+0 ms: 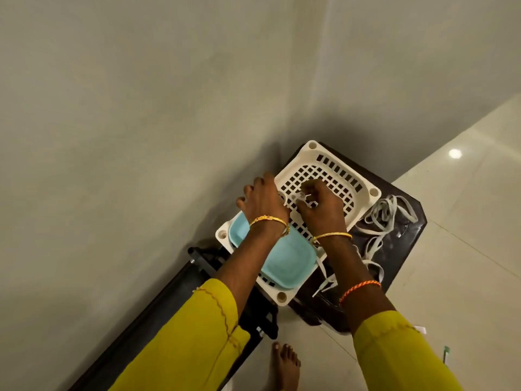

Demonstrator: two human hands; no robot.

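A white perforated plastic basket [366, 190] lies on a dark stool [406, 249] against the wall. A light blue square plate [284, 263] rests in its near end. My left hand [263, 200] lies over the basket's left rim, its fingers curled down over the edge. Just beside it, above the basket's grid, my right hand [322, 210] pinches a small white plastic piece [303, 200]. Both wrists carry gold bangles, and the sleeves are yellow.
A loose white strap [386, 221] lies tangled on the stool to the right of the basket and hangs off its front. A black metal frame [197, 280] leans along the wall at the left. My bare foot [286, 365] stands on the glossy tiled floor.
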